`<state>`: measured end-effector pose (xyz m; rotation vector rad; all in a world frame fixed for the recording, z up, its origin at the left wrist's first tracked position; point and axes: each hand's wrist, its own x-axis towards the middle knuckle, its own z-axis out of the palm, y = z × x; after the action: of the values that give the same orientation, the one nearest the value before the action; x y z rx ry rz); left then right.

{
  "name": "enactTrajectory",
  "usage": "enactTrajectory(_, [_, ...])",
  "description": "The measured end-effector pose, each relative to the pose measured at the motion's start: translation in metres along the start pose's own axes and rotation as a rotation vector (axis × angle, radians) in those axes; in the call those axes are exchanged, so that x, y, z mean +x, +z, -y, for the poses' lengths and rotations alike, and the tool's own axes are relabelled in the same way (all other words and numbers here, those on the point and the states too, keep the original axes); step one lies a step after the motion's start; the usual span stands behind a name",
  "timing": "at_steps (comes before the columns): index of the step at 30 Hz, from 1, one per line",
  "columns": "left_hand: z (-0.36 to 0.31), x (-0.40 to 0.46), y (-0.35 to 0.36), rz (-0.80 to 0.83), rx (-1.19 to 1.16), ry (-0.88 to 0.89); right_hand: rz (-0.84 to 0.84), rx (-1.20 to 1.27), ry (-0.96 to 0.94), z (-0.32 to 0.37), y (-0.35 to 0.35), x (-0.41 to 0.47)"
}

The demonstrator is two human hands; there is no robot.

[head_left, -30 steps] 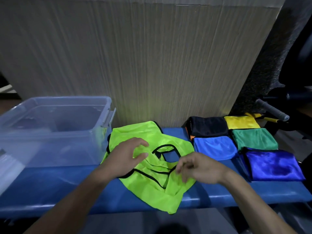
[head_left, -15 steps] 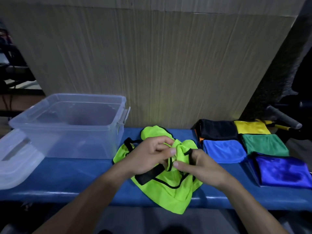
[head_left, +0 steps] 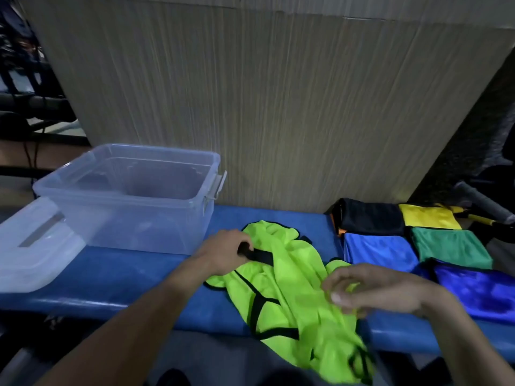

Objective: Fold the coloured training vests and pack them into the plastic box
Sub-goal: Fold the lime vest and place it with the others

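Note:
A lime green vest (head_left: 292, 296) with black trim lies crumpled on the blue bench (head_left: 119, 282), its lower part hanging over the front edge. My left hand (head_left: 223, 253) grips the vest's black strap at its left side. My right hand (head_left: 373, 291) pinches the green fabric on the right side. The clear plastic box (head_left: 131, 196) stands with nothing in it at the left of the bench. Folded vests sit at the right: black (head_left: 370, 217), yellow (head_left: 427, 217), light blue (head_left: 379, 249), green (head_left: 451, 247) and dark blue (head_left: 479, 291).
The box's clear lid (head_left: 33, 246) lies on the bench left of the box. A tall wood-grain panel (head_left: 264, 101) rises right behind the bench. A grey-handled bar (head_left: 485, 201) sticks out at the far right.
My hands have moved apart from the bunched vest: the left one pulled the black strap leftward, the right one drew fabric to the right, so the vest is spread out more.

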<state>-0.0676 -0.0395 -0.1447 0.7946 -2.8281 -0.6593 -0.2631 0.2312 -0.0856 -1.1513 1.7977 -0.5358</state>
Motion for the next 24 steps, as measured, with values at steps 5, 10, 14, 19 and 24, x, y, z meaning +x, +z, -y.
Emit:
enactTrajectory(5, [-0.036,-0.006,-0.015,-0.266,-0.543,0.143,-0.548,0.021,-0.064,-0.002,0.011,0.045])
enactTrajectory(10, [-0.044,-0.006,-0.017,-0.375,-0.561,0.02,-0.449,-0.385,0.152,-0.018,0.035,0.086])
enactTrajectory(14, [-0.05,-0.002,-0.031,-0.638,-0.695,0.048,-0.683,-0.14,-0.129,-0.006,0.038,0.093])
enactTrajectory(19, [-0.072,-0.026,-0.073,-0.973,-0.53,0.44,-1.219,0.282,-0.591,0.031,0.004,0.066])
enactTrajectory(24, [-0.04,-0.027,-0.047,0.004,0.036,0.546,-0.893,0.26,-0.445,0.026,0.001,0.056])
